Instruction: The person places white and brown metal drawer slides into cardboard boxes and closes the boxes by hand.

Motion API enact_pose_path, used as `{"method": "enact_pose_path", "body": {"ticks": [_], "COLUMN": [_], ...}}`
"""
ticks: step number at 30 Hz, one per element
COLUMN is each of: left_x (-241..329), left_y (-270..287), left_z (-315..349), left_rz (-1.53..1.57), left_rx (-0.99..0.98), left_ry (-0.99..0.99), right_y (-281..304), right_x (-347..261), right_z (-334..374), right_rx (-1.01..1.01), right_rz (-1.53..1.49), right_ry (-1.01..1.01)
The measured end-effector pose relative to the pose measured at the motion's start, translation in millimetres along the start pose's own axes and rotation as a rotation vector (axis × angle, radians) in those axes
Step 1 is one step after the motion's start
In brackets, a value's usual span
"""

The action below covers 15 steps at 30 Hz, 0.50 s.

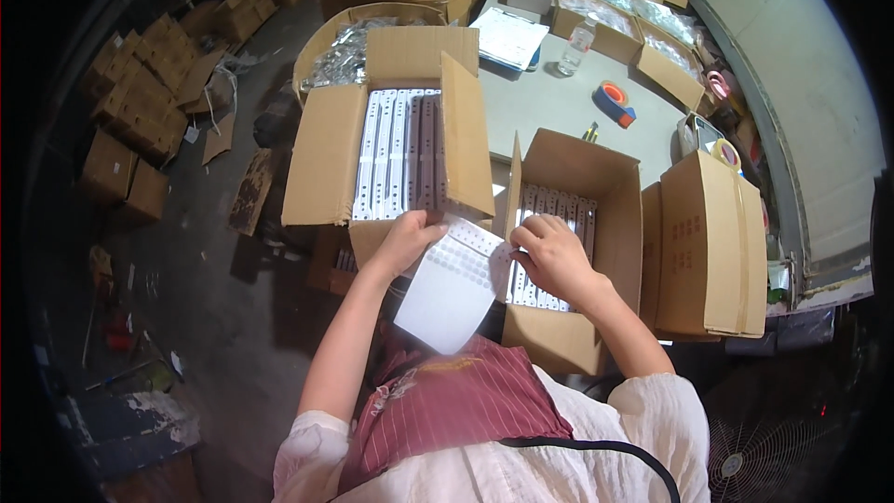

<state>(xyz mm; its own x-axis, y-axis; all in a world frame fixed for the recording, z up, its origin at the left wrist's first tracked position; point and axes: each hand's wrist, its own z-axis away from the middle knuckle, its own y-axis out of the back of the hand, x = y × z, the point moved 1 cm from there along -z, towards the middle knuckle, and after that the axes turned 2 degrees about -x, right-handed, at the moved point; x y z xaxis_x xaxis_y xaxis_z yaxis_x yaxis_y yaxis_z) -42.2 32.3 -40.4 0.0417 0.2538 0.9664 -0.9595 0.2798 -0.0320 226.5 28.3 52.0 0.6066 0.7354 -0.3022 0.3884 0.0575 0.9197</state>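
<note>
Between my hands hangs a white sheet of small round stickers [445, 296], with rows of dots near its top and a plain lower part. My left hand [410, 240] pinches its upper left corner, just below the left open carton [321, 163]. At the upper right edge, the fingers of my right hand [556, 256] are closed in a pinch; whether a single sticker is between them is too small to tell. White perforated metal strips [389, 149] stand in rows in the left carton. Similar strips [549, 205] fill the right open carton [582, 163], beside my right hand.
A closed carton [708, 247] stands at the right. On the grey table [559, 98] are a clipboard with papers [510, 37], a plastic bottle [577, 45], a tape dispenser [615, 102] and a cutter knife [590, 132]. Stacked boxes [140, 93] line the far left; a fan [736, 464] is low right.
</note>
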Motion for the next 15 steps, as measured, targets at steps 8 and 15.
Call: {"method": "enact_pose_path", "body": {"ticks": [8,15], "left_x": [-2.8,14.0], "left_y": [2.4,-12.3], "left_z": [1.1,-5.2], "left_rz": [-0.059,-0.035], "left_rx": [0.055,-0.010], "left_ry": [-0.032,-0.032], "right_y": [8.3,-92.7], "right_x": [81.7,299.7], "right_z": [-21.3,86.3], "right_rx": [0.067,-0.785], "right_rz": [-0.153,0.575], "right_ry": [-0.102,-0.212]}}
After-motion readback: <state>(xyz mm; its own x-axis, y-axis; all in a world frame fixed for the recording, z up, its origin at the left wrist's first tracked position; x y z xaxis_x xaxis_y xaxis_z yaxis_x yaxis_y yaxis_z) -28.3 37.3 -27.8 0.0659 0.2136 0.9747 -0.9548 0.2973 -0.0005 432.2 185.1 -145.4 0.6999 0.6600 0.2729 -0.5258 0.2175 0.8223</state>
